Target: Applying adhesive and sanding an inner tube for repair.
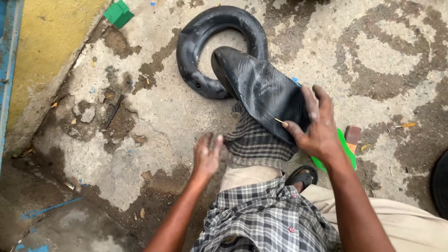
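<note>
A black rubber inner tube (219, 46) lies curled on the concrete floor, one flattened end draped over a checked cloth (254, 142) on my knee. My right hand (315, 126) presses flat on that end of the tube, a thin yellowish stick showing by the thumb. My left hand (206, 154) hovers just left of the cloth, fingers loosely together and blurred, holding nothing I can make out.
A green flat piece (345, 149) and a small brown block (353, 135) lie on the floor right of my knee. A green box (118, 13) sits at the top left beside a yellow painted kerb (42, 42). Wet patches mark the concrete. A dark round edge (441, 186) shows at far right.
</note>
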